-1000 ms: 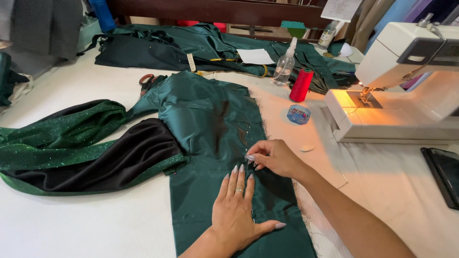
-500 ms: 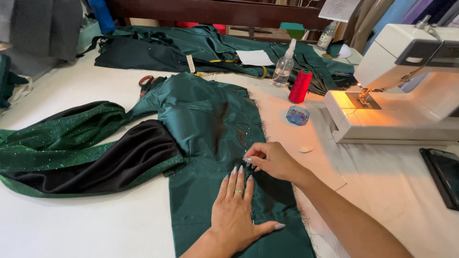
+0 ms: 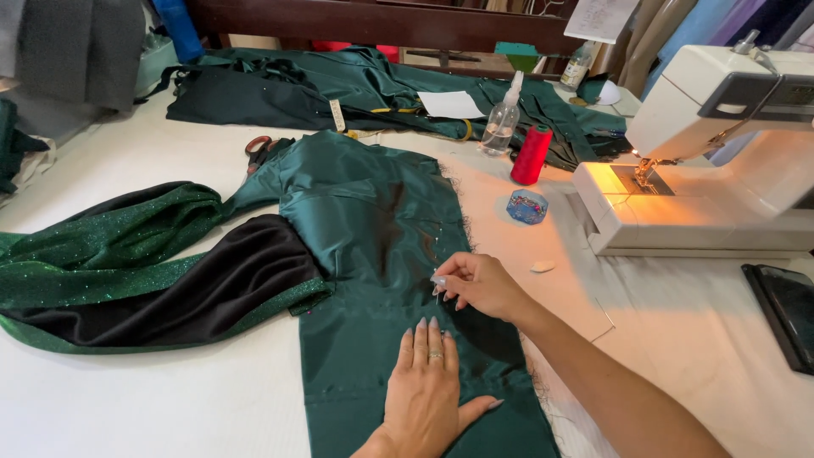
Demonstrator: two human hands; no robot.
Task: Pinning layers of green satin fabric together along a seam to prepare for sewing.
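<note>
On the white table (image 3: pixel 170 407), green satin panel (image 3: pixel 373 254) runs lengthwise toward the viewer.

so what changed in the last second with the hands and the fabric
Almost nothing. The right hand stays pinched at the same spot on the green fabric, shifting only slightly. The left hand stays flat on the fabric below it. Fabric and sewing machine have not moved.

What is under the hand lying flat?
Under the flat left hand lies smooth green cloth spread on the white table. The hand hides the patch of cloth beneath it.
</note>
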